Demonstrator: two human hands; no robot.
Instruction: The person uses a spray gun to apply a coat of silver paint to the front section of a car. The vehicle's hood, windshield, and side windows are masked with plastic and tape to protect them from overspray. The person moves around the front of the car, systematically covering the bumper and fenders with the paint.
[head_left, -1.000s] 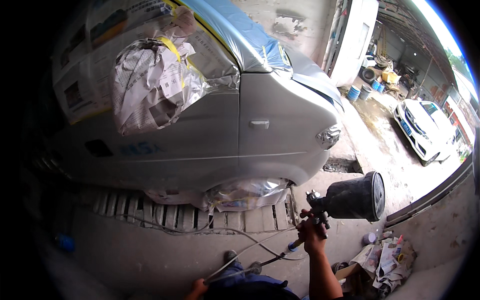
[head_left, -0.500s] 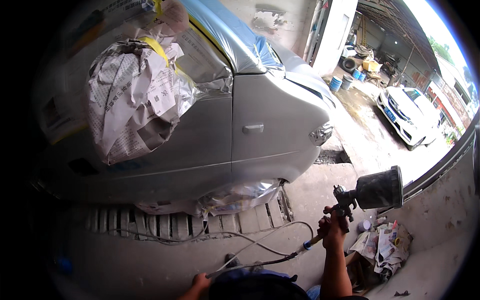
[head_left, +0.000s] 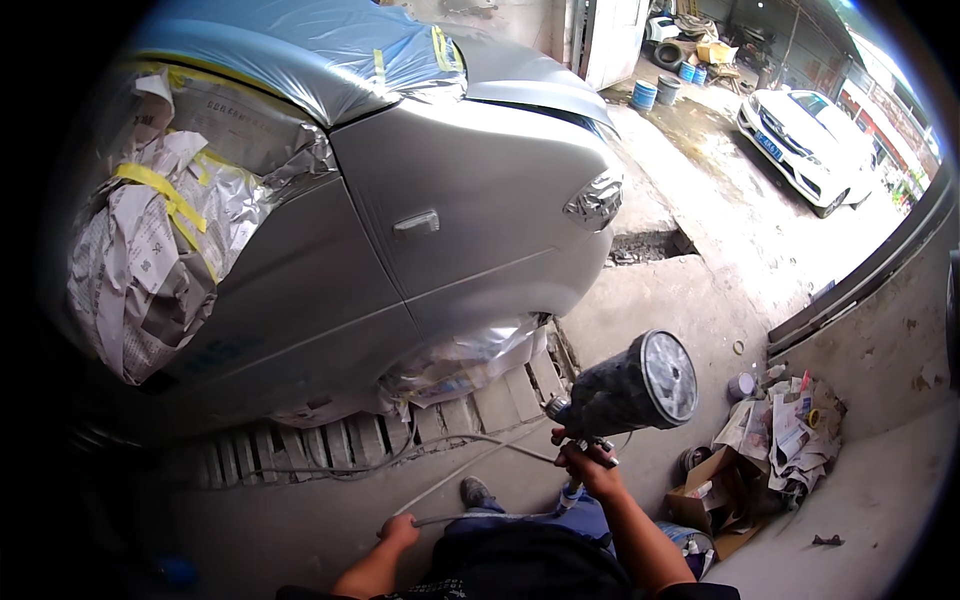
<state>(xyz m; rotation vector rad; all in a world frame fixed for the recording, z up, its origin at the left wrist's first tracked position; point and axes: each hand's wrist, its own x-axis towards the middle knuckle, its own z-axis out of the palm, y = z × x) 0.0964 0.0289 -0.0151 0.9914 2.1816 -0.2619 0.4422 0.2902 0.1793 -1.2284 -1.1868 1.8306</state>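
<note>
In the head view, the spray gun (head_left: 622,388) is gripped in the right hand's (head_left: 592,470) curled fingers, apart from the car (head_left: 475,205); the hose (head_left: 462,517) is held in the left hand's (head_left: 400,531) closed fingers. Paper (head_left: 150,250) and film (head_left: 290,55) are taped on; what is left cannot be told.

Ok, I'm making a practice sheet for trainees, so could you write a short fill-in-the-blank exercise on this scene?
1. The right hand grips a spray ____.
2. The left hand holds a long grey ____.
3. The newspaper bundle on the silver vehicle is bound with tape coloured ____.
4. The car parked outside is coloured ____.

Missing words: gun; hose; yellow; white.
</note>
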